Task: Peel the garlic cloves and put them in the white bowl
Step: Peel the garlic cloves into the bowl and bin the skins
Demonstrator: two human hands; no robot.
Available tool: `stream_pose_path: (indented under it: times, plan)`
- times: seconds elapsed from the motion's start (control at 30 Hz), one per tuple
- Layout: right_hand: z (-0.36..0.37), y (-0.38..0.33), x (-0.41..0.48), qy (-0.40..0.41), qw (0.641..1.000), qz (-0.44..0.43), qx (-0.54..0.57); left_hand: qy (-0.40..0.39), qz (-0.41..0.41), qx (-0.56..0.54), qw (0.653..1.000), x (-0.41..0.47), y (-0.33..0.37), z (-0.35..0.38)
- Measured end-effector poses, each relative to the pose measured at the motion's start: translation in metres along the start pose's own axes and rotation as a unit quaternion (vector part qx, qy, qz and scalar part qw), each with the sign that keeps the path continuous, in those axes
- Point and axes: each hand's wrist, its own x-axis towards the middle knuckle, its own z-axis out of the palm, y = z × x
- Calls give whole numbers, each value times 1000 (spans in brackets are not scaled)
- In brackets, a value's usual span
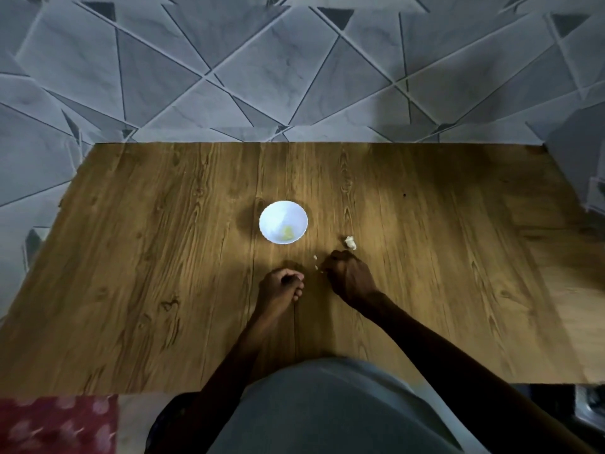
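Observation:
A small white bowl (283, 222) stands on the wooden table (163, 257), with a pale yellow peeled garlic clove (288, 233) lying inside it. A white garlic piece (350, 242) lies on the table to the bowl's right. My right hand (348, 275) rests knuckles-up just below that piece, fingers curled down to the table. Whatever it may hold is hidden. A few tiny white peel scraps (316, 262) lie by its fingertips. My left hand (282, 286) rests on the table below the bowl, its fingers curled in and nothing visible in them.
The table's far edge meets a grey wall with a geometric pattern (294, 77). A red patterned cloth (55, 424) lies at the lower left, beyond the near edge. My grey-clad lap (327, 411) fills the bottom centre.

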Motion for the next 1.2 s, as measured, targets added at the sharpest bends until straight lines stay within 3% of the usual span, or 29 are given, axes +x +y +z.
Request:
stream_pose_path:
  times: [0.2,0.4,0.53,0.63,0.77,0.83,0.93,1.13,1.2]
  plan:
    - [-1,2,-6,-2,1000,4,5,5,-4,-4,1000,1,-3,-5]
    - [4,-8,-5,13,997,-76,-29,3,-8,1,1000,-2,-3,-2]
    - [-2,4,-22,-24,995,-98,-27,3,-9,1,1000,-6,-2,-5]
    - [-7,18,-36,-29,998,-51,8,1,-14,-10,1000,-8,-5,-6]
    - [-15,23,-42,47,995,83,8,-1,-22,-29,999,-10,-8,-2]
    - [-13,15,-43,24,993,112,-11,-3,-28,-45,999,-12,-6,0]
    - [-2,2,-48,-5,993,111,-43,-3,-33,-50,998,-14,-3,4]
    - [18,-23,-56,35,993,97,-52,2,-80,-133,988,-18,1,11]
    - [21,-21,-57,51,996,53,-52,2,-104,-186,977,-18,2,13]
